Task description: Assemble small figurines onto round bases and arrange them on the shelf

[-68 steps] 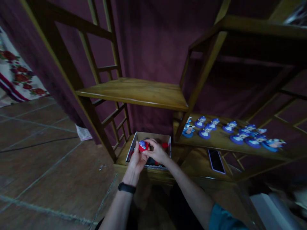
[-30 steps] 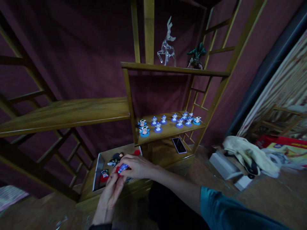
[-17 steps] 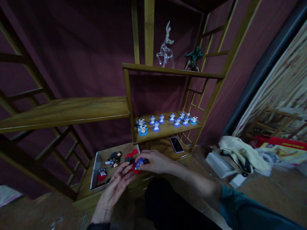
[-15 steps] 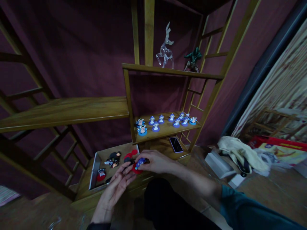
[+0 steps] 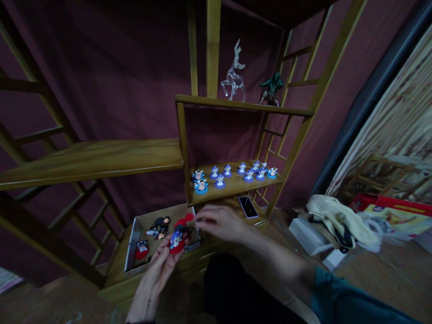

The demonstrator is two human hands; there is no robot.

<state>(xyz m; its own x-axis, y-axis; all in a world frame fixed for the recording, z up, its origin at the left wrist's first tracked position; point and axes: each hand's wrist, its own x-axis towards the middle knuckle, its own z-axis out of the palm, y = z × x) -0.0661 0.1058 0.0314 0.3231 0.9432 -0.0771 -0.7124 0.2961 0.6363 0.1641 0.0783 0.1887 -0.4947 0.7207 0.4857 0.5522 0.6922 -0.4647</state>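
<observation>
A small purple-and-white figurine (image 5: 176, 239) on a red round base is held in the fingers of my left hand (image 5: 158, 265), over the front of a shallow cardboard box (image 5: 135, 238). My right hand (image 5: 219, 222) hovers by the box's right corner, apart from that figurine. Motion smears its fingers, so whether anything is between them is unclear. Inside the box lie several dark-haired figurines (image 5: 161, 227), another figurine on a red base (image 5: 141, 249) and red round pieces (image 5: 184, 220).
Purple figurines (image 5: 220, 181) and blue-based figurines (image 5: 201, 186) stand on the wooden shelf (image 5: 232, 188). Below is a phone (image 5: 248, 207). A clear deer (image 5: 234, 76) and a green figure (image 5: 271, 90) occupy the upper shelf. Cloth (image 5: 334, 216) and boxes (image 5: 308, 234) lie on the floor at right.
The figurine on the red base has passed from my right hand into my left hand and moved left over the box. My right hand has let go and drawn away from it.
</observation>
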